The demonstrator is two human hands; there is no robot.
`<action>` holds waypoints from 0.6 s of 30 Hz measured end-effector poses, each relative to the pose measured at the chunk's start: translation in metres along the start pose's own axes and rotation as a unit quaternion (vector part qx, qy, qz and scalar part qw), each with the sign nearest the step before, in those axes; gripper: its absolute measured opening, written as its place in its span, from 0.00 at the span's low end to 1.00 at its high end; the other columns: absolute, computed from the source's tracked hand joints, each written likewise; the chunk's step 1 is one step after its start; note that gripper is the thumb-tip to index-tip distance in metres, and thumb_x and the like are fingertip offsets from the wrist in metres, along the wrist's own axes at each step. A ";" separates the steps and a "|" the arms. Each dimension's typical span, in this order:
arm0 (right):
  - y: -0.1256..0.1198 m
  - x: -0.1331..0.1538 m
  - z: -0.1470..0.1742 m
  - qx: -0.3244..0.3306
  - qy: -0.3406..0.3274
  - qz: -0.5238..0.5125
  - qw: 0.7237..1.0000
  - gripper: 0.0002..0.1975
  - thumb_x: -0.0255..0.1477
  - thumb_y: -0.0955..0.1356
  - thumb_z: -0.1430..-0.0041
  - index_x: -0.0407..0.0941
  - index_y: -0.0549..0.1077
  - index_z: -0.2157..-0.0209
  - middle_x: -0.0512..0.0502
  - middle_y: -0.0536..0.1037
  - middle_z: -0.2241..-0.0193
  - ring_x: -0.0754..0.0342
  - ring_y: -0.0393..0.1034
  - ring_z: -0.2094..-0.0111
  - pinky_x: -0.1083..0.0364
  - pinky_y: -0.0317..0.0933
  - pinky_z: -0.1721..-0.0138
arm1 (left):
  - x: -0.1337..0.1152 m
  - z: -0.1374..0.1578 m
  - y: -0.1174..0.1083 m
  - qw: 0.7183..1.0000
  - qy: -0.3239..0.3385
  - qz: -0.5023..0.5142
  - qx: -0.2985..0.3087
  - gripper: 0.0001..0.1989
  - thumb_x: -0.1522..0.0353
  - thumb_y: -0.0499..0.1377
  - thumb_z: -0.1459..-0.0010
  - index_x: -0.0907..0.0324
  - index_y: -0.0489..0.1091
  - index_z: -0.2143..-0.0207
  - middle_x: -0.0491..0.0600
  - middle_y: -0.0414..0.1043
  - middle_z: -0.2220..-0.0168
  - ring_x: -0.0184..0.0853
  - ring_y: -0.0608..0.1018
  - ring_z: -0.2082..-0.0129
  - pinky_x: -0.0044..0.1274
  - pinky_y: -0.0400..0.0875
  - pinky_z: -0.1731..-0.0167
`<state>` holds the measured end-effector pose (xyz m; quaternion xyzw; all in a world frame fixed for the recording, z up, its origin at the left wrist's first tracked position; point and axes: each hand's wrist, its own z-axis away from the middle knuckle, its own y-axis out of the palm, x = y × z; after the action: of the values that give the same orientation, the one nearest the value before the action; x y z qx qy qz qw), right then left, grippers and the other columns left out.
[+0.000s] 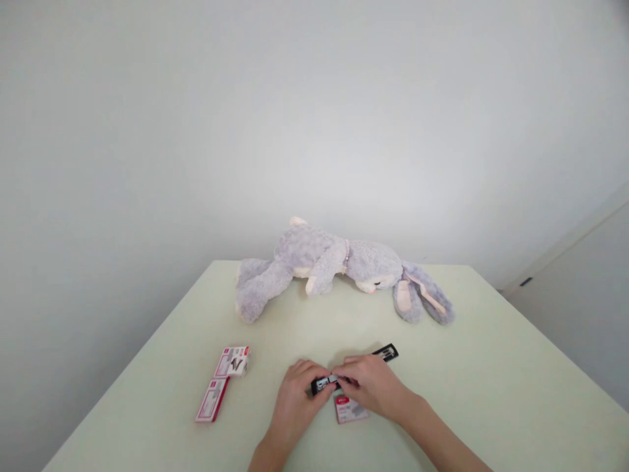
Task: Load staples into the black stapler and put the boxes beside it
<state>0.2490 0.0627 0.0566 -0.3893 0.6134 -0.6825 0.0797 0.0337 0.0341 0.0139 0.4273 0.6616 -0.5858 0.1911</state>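
Observation:
A black stapler [388,353], spread open, lies low over the table, running from lower left to upper right under both hands. My left hand [298,394] is closed around its left end, thumb in front and fingers behind. My right hand [371,383] lies across its middle, with thumb and fingertips pinching a small silvery strip of staples [333,378] at the stapler. The fingertips of both hands nearly meet there, and the right hand hides much of the stapler's middle. Just below the right hand lies a small red and white staple box [350,410].
To the left, two red and white boxes [210,401] lie end to end with a small box with a black clip picture [238,362]. A lilac plush rabbit [314,252] lies along the far edge of the pale green table [147,400], before a white wall.

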 end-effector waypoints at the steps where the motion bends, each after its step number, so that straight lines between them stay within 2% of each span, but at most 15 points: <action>1: 0.000 0.000 0.000 0.000 0.000 0.001 1.000 0.09 0.27 0.66 0.36 0.48 0.79 0.68 0.51 0.78 0.72 0.57 0.70 0.70 0.59 0.53 0.68 | 0.000 0.000 0.000 1.000 0.001 0.001 0.000 0.05 0.61 0.65 0.39 0.50 0.78 0.62 0.47 0.79 0.63 0.39 0.77 0.60 0.33 0.70 0.56; 7: 0.003 0.001 0.003 -0.009 0.001 -0.004 1.000 0.10 0.26 0.66 0.36 0.50 0.79 0.61 0.52 0.78 0.71 0.57 0.71 0.70 0.59 0.53 0.67 | -0.002 0.001 -0.001 1.000 0.000 0.005 -0.006 0.04 0.62 0.65 0.39 0.51 0.77 0.63 0.47 0.79 0.64 0.39 0.77 0.60 0.31 0.70 0.57; 18: 0.003 -0.001 0.004 -0.009 -0.020 0.020 1.000 0.09 0.27 0.66 0.36 0.48 0.78 0.66 0.52 0.78 0.72 0.57 0.71 0.70 0.59 0.52 0.68 | -0.006 0.001 -0.003 1.000 0.004 0.005 0.000 0.03 0.63 0.65 0.39 0.51 0.77 0.63 0.47 0.79 0.64 0.38 0.77 0.61 0.31 0.70 0.57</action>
<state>0.2508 0.0596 0.0532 -0.3910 0.6258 -0.6672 0.1017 0.0340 0.0312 0.0198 0.4328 0.6600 -0.5834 0.1917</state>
